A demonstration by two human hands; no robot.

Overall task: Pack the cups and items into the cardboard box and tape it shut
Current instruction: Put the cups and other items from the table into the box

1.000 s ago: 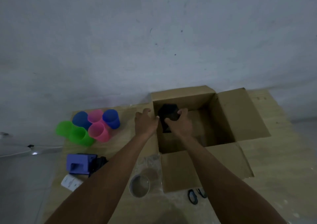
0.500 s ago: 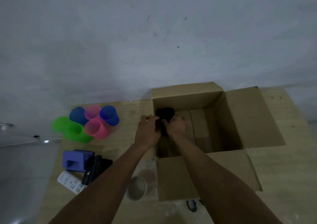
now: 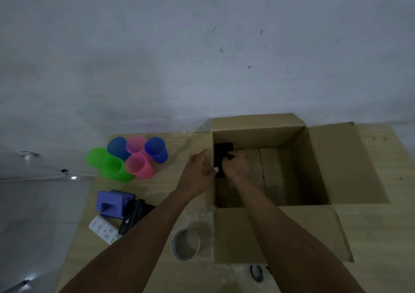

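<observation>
An open cardboard box (image 3: 318,167) stands on the wooden table, flaps spread out. Inside, against its left wall, is a flat black item (image 3: 222,152). My right hand (image 3: 238,166) is inside the box, fingers closed on the black item. My left hand (image 3: 199,170) grips the box's left wall at its rim, thumb just inside. Several plastic cups, blue (image 3: 156,149), pink (image 3: 139,166) and green (image 3: 113,168), lie clustered to the left of the box. A roll of clear tape (image 3: 185,244) stands near the box's front left corner.
A purple tape dispenser (image 3: 112,204), a black object (image 3: 132,215) and a white remote-like item (image 3: 103,228) lie at the table's left front. Scissors handles (image 3: 257,272) peek out below the box's front flap. A grey wall rises behind the table.
The black item went from above the box opening down against the left inner wall. My left hand shifted from the item to the box's left wall.
</observation>
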